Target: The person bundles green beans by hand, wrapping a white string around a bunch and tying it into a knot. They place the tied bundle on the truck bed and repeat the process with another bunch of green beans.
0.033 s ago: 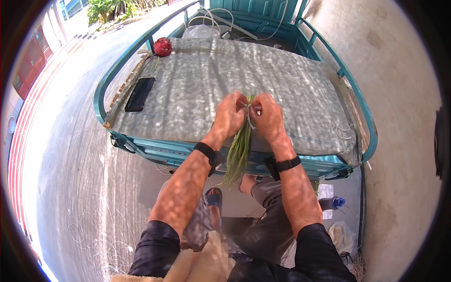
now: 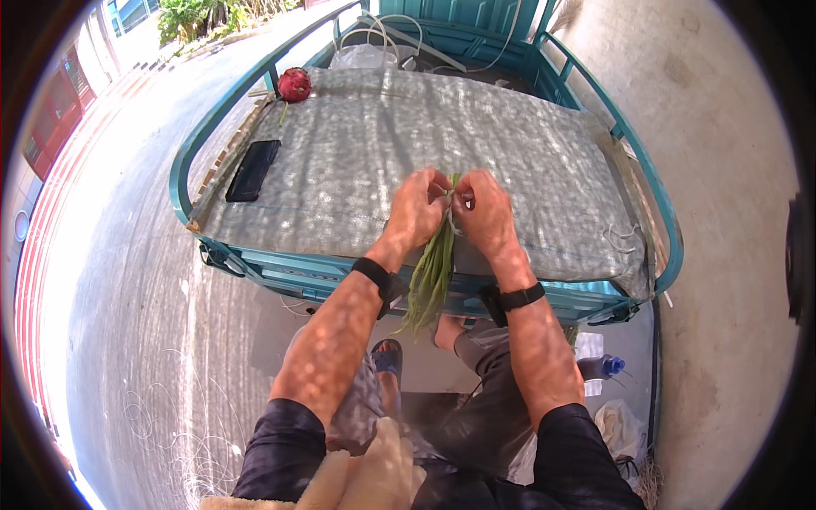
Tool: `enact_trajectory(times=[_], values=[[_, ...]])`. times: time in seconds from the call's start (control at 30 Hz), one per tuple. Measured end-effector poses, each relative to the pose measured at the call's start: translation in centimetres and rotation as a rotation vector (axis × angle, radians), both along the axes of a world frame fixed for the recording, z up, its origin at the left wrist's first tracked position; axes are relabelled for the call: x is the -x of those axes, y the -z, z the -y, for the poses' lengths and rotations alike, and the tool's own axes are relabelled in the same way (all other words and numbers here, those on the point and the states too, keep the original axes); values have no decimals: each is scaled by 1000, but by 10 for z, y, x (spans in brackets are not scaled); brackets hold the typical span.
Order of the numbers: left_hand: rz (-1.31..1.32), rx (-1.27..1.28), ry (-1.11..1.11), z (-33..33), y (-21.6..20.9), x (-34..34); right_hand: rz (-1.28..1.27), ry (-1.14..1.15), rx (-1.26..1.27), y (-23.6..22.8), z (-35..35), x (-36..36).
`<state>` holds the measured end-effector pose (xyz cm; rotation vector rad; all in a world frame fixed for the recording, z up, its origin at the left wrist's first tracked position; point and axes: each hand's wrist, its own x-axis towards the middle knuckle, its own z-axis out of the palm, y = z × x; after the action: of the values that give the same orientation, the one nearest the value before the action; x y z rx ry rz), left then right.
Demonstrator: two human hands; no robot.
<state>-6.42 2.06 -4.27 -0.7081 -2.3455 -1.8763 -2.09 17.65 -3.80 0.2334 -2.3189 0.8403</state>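
My left hand [image 2: 415, 208] and my right hand [image 2: 486, 212] meet at the top of a bundle of long, thin green leaves or stems [image 2: 433, 276]. Thumbs and fingertips of both are closed in a pinch around a thin pale string [image 2: 456, 226] that goes about the bundle; its exact path between the fingers is partly hidden. Below my hands the bundle hangs past the front edge of a grey woven sheet [image 2: 340, 170], its loose ends drooping in front of the blue-green cart [image 2: 280, 276].
On the sheet's left lie a dark phone [image 2: 253, 172] and a red dragon fruit [image 2: 294, 85]. Another loose string [image 2: 620, 239] rests at the right. Curved rails [image 2: 180, 174] flank the cart bed. A blue-capped bottle [image 2: 605, 367] and a plastic bag [image 2: 619, 429] are on the ground by my right leg.
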Motion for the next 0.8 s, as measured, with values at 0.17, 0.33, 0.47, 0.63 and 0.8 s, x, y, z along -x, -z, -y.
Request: enact_trajectory(times=[0.17,0.33,0.47,0.63,0.8], values=[[-50,103,-37,1,6,4,66,-7,20,5,3,-3],[-26,221,-46,-3,4,6,72,-18,58,5,1,-9],[0,234,-32,-1,3,6,70,-11,67,5,3,-13],[49,199,26,4,0,7,51,-29,86,6,6,-14],[66,157,78,8,-6,5,39,-54,92,7,2,-15]])
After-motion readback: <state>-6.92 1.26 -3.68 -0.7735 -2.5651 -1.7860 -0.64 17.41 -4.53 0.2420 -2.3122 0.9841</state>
